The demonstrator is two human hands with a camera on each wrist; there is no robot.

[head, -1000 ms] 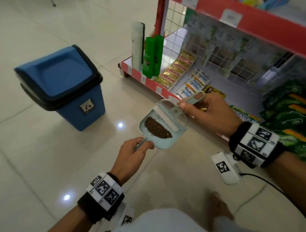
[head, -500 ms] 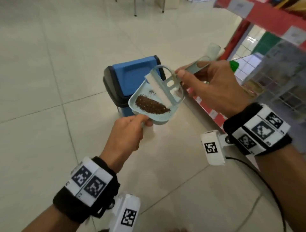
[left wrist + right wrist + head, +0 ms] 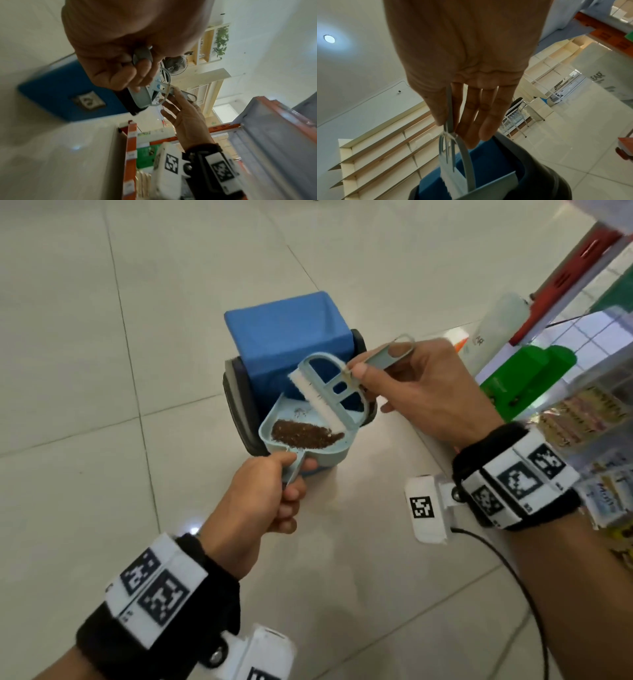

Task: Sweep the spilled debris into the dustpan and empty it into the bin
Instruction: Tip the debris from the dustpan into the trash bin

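Note:
A pale blue dustpan (image 3: 337, 453) holds a heap of brown debris (image 3: 305, 434) and hangs level over the near rim of the blue swing-lid bin (image 3: 287, 337). My left hand (image 3: 291, 474) grips the dustpan's handle from below; the left wrist view shows its fingers (image 3: 120, 75) curled round the handle. A matching brush (image 3: 329, 392) stands with its white bristles in the pan behind the debris. My right hand (image 3: 376, 361) pinches the brush handle (image 3: 449, 108) between thumb and forefinger, the other fingers straight. The bin's lid is closed.
A red-framed store shelf (image 3: 565, 268) stands close on the right with green bottles (image 3: 527, 371), a white bottle (image 3: 503, 320) and sachets (image 3: 582, 419). Pale tiled floor (image 3: 137, 302) spreads left of and beyond the bin. A black cable (image 3: 513, 559) trails from my right wrist.
Both hands carried the dustpan and brush from beside the shelf to over the bin. The debris stays in the pan and both grips are unchanged.

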